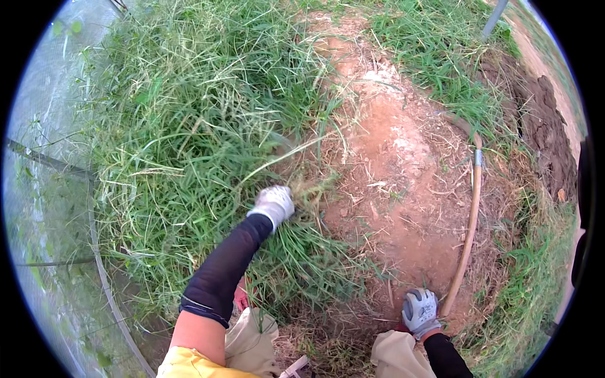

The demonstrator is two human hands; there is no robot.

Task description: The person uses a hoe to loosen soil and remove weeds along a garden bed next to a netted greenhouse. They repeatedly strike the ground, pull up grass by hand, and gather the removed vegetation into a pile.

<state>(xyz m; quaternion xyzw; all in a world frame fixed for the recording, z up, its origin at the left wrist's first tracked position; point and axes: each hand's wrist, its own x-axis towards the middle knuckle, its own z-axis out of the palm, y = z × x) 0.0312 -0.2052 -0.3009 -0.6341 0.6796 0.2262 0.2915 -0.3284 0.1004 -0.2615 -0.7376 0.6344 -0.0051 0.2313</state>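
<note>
My left hand (pixel 274 203), in a white-and-grey work glove below a dark sleeve, is closed around grass at the edge of a dense green patch (pixel 208 132). Long stems (pixel 307 264) lie below and to the right of it. My right hand (pixel 419 312), in a grey-white glove, is low beside my right knee, close to the ground; its fingers look curled, and their undersides are hidden. Just to its right lies a hand tool with a long, slightly bent wooden handle (pixel 471 212), a metal collar (pixel 478 157) and a curved, brownish head (pixel 461 124).
Reddish bare soil (pixel 392 189) with dry stalks and whitish patches runs up the middle. Netting (pixel 52 212) on a bar-and-pipe frame stands at the left. At the right are a dark earth clump (pixel 543 127), more grass (pixel 534 274) and a grey post (pixel 494 20) at the top.
</note>
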